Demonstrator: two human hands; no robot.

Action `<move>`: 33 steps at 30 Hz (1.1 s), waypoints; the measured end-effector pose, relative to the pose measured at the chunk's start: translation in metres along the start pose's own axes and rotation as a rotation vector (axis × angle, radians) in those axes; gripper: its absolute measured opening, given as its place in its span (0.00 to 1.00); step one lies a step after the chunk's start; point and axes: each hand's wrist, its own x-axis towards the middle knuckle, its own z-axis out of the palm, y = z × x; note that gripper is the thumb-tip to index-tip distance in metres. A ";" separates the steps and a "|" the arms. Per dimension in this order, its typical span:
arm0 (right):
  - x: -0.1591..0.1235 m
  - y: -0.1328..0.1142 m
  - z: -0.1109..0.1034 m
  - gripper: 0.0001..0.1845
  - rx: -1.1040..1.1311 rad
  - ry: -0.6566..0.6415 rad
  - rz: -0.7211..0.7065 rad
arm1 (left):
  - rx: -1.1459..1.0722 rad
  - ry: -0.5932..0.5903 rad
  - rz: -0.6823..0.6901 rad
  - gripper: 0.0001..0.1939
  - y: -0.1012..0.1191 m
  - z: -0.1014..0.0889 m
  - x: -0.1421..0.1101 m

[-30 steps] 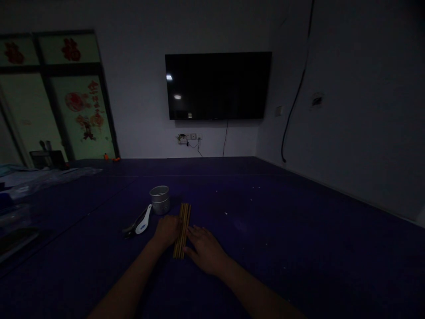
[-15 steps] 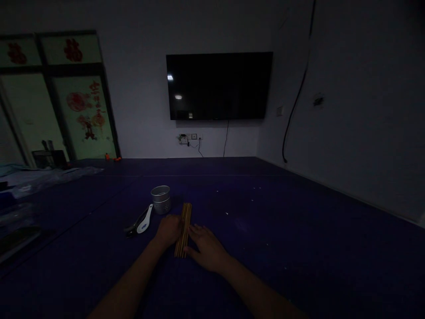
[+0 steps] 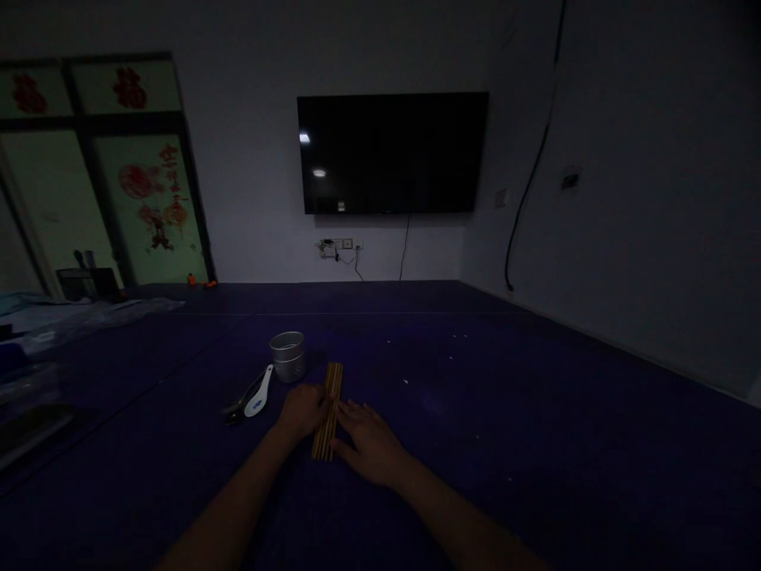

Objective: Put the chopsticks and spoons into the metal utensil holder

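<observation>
A bundle of wooden chopsticks (image 3: 330, 396) lies flat on the dark purple surface (image 3: 476, 412), pointing away from me. My left hand (image 3: 302, 412) presses against its left side with fingers curled. My right hand (image 3: 367, 440) lies against its right side, fingers stretched out along the sticks. Both hands squeeze the bundle between them. A small metal cup (image 3: 288, 356) stands upright just beyond the left hand. A white spoon (image 3: 258, 395) and a darker utensil (image 3: 233, 410) lie to the left of the cup.
The room is dim. A black television (image 3: 392, 152) hangs on the far wall above a socket with cables (image 3: 338, 247). Plastic sheeting and dark boxes (image 3: 36, 381) lie at the left edge. A wall (image 3: 642, 238) borders the surface on the right.
Almost nothing differs; the hands stay pressed on either side of the chopsticks, and the view has shifted very slightly.
</observation>
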 end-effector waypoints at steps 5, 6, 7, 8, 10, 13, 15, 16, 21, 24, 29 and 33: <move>0.001 0.000 0.000 0.34 -0.004 -0.002 -0.008 | 0.010 0.001 0.012 0.23 -0.001 0.002 0.001; 0.001 0.000 0.000 0.33 -0.005 -0.002 -0.008 | 0.009 0.000 0.017 0.23 -0.002 0.003 0.001; 0.001 0.000 0.000 0.33 -0.006 -0.001 -0.006 | 0.007 0.001 0.020 0.23 -0.002 0.003 0.002; 0.000 -0.001 0.000 0.33 -0.007 0.001 -0.004 | 0.003 0.003 0.022 0.23 -0.002 0.004 0.002; 0.000 -0.001 0.000 0.33 -0.009 0.015 0.000 | -0.003 0.010 0.022 0.23 -0.002 0.005 0.003; -0.001 -0.002 0.002 0.30 -0.016 0.052 0.005 | 0.004 0.021 0.012 0.24 -0.003 0.007 0.003; -0.001 -0.002 0.003 0.29 -0.024 0.072 0.002 | 0.009 0.021 0.010 0.25 -0.003 0.008 0.004; 0.000 -0.002 0.003 0.28 -0.027 0.080 -0.003 | 0.007 0.020 0.010 0.25 -0.003 0.008 0.004; 0.001 -0.003 0.003 0.26 -0.021 0.088 -0.040 | -0.022 0.019 -0.002 0.24 -0.003 0.007 0.003; 0.000 -0.003 0.002 0.27 -0.007 0.062 -0.043 | -0.017 0.015 -0.022 0.25 -0.003 0.005 0.002; 0.000 -0.002 0.000 0.30 0.025 -0.004 -0.041 | 0.033 0.005 -0.065 0.25 -0.003 0.002 0.000; 0.003 -0.002 -0.002 0.31 0.048 -0.047 -0.049 | 0.038 -0.025 -0.093 0.24 -0.004 -0.001 -0.001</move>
